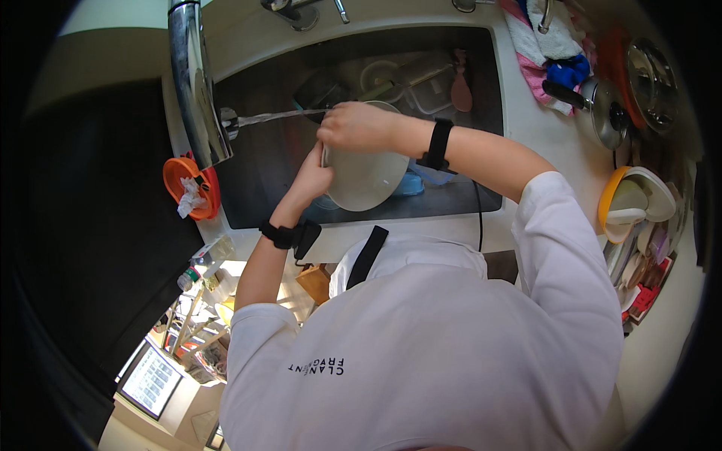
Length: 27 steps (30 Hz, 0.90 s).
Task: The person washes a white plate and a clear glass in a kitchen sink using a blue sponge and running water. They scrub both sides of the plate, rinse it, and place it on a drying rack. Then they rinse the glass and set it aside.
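Observation:
My left hand (313, 176) grips the left edge of a white bowl (369, 175), its thumb lying on the near side. My right hand (358, 127) lies across the bowl's upper left rim with its fingers curled, close to the left fingertips. Whatever is beneath that palm is hidden. The bowl is held over a dark sink (265, 186). From a chrome faucet (194, 84) at the left, a stream of water (276, 117) runs toward my right fingers.
In the sink lie a pink spatula-like utensil (461, 90), a clear plastic container (431, 90), a dark pot or bowl (321, 93) and a blue item (409, 185). An orange container (206, 194) stands left. Towels (533, 51), a lidded pan (601, 110) and a yellow-rimmed container (620, 203) line the right.

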{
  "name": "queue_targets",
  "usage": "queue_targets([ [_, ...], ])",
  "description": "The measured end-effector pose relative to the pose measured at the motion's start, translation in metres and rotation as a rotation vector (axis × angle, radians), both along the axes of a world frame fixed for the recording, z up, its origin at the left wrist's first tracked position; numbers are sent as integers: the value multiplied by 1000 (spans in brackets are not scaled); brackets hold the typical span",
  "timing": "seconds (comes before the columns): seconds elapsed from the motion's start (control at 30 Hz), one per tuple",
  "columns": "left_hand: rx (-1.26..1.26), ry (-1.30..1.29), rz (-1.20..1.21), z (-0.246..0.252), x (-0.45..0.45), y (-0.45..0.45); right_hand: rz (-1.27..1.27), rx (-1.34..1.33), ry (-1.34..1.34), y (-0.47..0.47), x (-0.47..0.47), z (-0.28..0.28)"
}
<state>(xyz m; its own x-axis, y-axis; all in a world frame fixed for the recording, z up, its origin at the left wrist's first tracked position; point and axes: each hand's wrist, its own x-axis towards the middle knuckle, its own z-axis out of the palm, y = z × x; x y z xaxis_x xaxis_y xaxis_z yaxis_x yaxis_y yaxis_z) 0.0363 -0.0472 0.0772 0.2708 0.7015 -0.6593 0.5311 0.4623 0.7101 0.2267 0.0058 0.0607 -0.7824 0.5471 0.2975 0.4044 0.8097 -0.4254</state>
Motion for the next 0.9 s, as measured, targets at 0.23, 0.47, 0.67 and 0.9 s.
queue_targets([
  [0.23,194,11,-96,-16,-5,15,-131,-301,-86,9,26,-7],
  [0.47,306,98,11,-5,-10,14,-464,-849,109,-10,65,-86],
  [0.67,331,142,-40,1,-6,8,-656,-1495,462,-58,62,-133],
  [0.9,447,247,-181,18,-1,1,-433,-640,162,-15,55,-40],
])
